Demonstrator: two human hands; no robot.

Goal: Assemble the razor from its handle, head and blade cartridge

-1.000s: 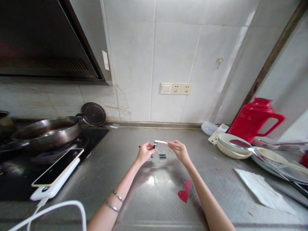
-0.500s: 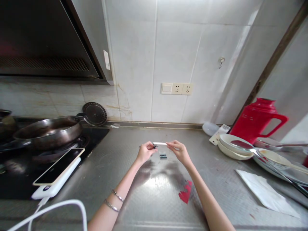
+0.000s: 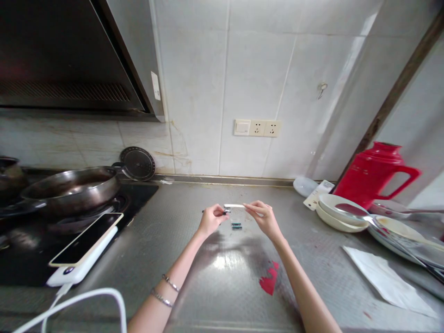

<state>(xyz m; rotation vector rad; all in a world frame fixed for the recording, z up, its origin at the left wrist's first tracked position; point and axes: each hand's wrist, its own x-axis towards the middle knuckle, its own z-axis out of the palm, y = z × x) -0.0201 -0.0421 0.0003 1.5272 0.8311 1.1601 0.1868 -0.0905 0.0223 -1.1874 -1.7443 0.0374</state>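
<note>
My left hand (image 3: 210,221) has its fingertips closed on a small black piece (image 3: 225,212), and my right hand (image 3: 264,218) pinches one end of a slim white stick-shaped piece (image 3: 234,206), both above the counter. I can't tell from here whether the two pieces touch. With so little of the white piece gripped, I judge a loose pinch could let it pivot or drop; a careless dip might knock the two small dark-green pieces (image 3: 237,227) lying just below. The brushed-steel counter (image 3: 215,296) looks slick and glary, so small parts could skid. Around it I see grey-white wall tiles (image 3: 194,83), a steel pan (image 3: 79,196) on the left and a red plastic flask (image 3: 369,173) on the right.
</note>
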